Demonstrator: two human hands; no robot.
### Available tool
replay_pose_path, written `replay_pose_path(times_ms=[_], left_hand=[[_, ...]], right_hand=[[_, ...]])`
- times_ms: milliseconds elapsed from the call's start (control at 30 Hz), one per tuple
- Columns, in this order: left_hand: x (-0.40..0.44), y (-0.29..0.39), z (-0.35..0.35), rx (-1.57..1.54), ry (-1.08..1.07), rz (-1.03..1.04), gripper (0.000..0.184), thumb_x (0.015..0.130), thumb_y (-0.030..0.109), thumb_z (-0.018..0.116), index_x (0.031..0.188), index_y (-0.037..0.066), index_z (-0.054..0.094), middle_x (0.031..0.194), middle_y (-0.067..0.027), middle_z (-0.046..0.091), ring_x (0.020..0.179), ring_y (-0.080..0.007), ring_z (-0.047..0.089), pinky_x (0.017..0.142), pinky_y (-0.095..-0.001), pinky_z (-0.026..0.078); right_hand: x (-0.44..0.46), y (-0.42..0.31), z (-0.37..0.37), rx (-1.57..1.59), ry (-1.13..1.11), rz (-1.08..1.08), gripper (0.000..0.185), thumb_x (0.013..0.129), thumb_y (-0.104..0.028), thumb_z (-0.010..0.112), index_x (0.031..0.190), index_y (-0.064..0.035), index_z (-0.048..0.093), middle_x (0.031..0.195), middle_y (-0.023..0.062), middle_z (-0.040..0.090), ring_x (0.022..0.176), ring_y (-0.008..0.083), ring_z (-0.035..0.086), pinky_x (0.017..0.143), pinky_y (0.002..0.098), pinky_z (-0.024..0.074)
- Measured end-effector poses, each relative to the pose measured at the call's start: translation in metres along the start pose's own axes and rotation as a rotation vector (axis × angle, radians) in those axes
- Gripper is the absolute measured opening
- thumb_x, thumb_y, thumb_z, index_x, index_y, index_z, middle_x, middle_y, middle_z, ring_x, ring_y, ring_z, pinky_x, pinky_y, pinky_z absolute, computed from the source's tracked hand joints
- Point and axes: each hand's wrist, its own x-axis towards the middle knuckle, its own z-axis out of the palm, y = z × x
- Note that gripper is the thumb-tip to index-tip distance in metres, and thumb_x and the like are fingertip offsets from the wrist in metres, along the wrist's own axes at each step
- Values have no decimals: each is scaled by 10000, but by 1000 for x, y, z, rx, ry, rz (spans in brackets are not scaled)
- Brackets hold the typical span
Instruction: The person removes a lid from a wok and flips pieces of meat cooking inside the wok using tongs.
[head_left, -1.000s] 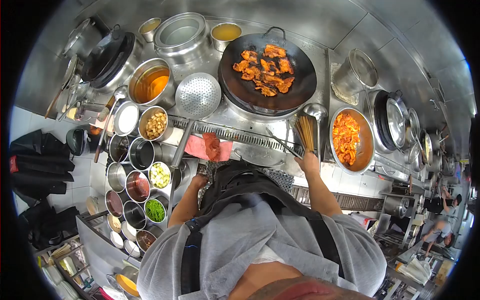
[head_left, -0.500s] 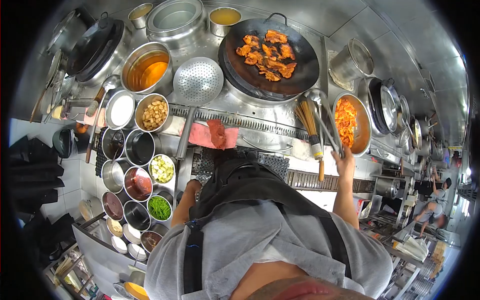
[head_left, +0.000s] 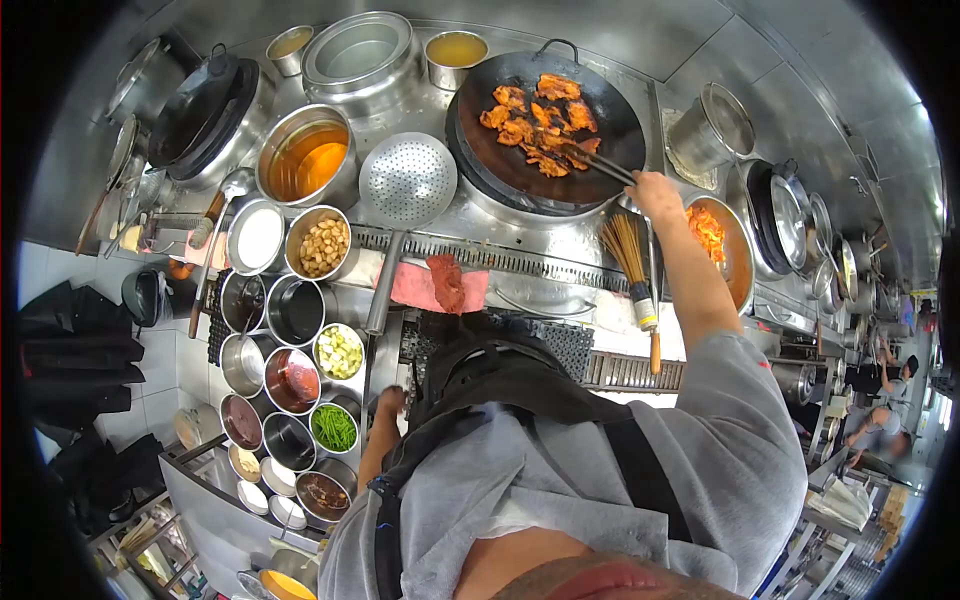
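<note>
My right hand (head_left: pixel 657 196) is closed around metal tongs (head_left: pixel 607 166), whose tips reach among the browned, orange-red meat pieces (head_left: pixel 546 130) in the black wok (head_left: pixel 490 165). The wok sits on the stove at the back. Beside my right forearm is a steel bowl (head_left: pixel 738 262) of sliced orange-red food (head_left: pixel 706 236). A bamboo brush (head_left: pixel 625 250) with a wooden handle lies left of that forearm. Low at my side, my left hand (head_left: pixel 391 402) is near the counter edge and the pot of chopped greens (head_left: pixel 334 428); its fingers are not clear.
A perforated skimmer (head_left: pixel 408 180) lies left of the wok, near a pot of orange liquid (head_left: pixel 308 160). Several steel pots of ingredients, such as diced green vegetable (head_left: pixel 338 352), crowd the left. A red cloth (head_left: pixel 446 283) lies on the front ledge. Other people (head_left: pixel 880 428) are far right.
My right hand has moved forward and up from beside the brush, bringing the tongs into the wok among the meat. My left hand stays low at my side. The view has shifted slightly.
</note>
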Motion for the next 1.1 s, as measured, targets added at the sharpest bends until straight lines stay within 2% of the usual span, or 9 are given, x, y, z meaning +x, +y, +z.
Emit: replay_pose_path(times_ms=[167, 300, 367, 433, 500, 633, 800, 1033, 1100], left_hand=[[-33, 0, 46, 216, -273, -26, 277, 880, 313, 543, 1016, 149, 720, 1109, -136, 673, 1019, -321, 650, 841, -459, 526], [-43, 8, 28, 310, -185, 125, 264, 866, 293, 558, 1026, 159, 719, 1091, -134, 679, 1003, -308, 660, 858, -456, 523], [-48, 24, -2, -199, -110, -325, 284, 849, 283, 577, 1029, 108, 709, 1034, -163, 687, 989, -318, 663, 862, -451, 519], [-34, 23, -15, 9, -20, -53, 321, 830, 277, 590, 1045, 63, 696, 985, -185, 689, 986, -339, 658, 858, -456, 516], [-19, 32, -23, -417, 201, -222, 364, 814, 290, 603, 1089, 67, 686, 981, -186, 695, 985, -334, 659, 866, -435, 516], [5, 47, -39, -1080, 32, -528, 390, 798, 314, 628, 1112, 89, 685, 1030, -183, 692, 1015, -318, 654, 897, -397, 508], [5, 33, -29, -797, 183, -393, 443, 760, 284, 673, 1160, 95, 660, 978, -164, 705, 832, -284, 700, 802, -376, 547], [-43, -6, 3, -467, 109, -353, 417, 780, 310, 677, 1127, 79, 658, 1011, -192, 689, 977, -312, 666, 853, -422, 524], [-61, -9, 2, 134, -22, -46, 378, 831, 356, 640, 1074, 67, 657, 1015, -211, 678, 969, -354, 660, 841, -454, 524]], right_hand=[[70, -31, 27, -46, -52, -19, 260, 861, -261, 635, 999, -41, 655, 964, 199, 682, 943, 369, 654, 837, 463, 530], [81, -41, 27, 19, -10, 10, 250, 873, -157, 501, 961, -33, 700, 1023, 202, 678, 979, 362, 657, 858, 460, 534], [74, -27, 30, -9, -41, -75, 258, 858, -246, 627, 1020, -47, 651, 954, 203, 678, 925, 370, 653, 833, 460, 531], [49, -14, 20, -18, -49, -126, 271, 855, -252, 631, 1036, -50, 647, 945, 201, 678, 922, 372, 650, 835, 462, 527], [31, -6, 3, -35, -59, -183, 285, 853, -259, 634, 1051, -54, 643, 937, 199, 678, 919, 373, 647, 837, 464, 522], [23, 5, -14, -2, -40, -108, 314, 845, -257, 656, 1081, -51, 633, 919, 197, 677, 929, 383, 639, 845, 467, 507], [47, 1, -18, 38, 60, -11, 328, 841, -259, 665, 1103, -63, 635, 980, 195, 677, 959, 365, 639, 845, 466, 510], [105, -32, 21, 40, -1, 65, 215, 854, -200, 588, 977, -47, 674, 998, 202, 678, 972, 380, 648, 859, 472, 523], [104, -39, 23, 38, 58, 13, 246, 864, -129, 496, 943, -26, 705, 996, 199, 687, 955, 367, 667, 843, 456, 541]])
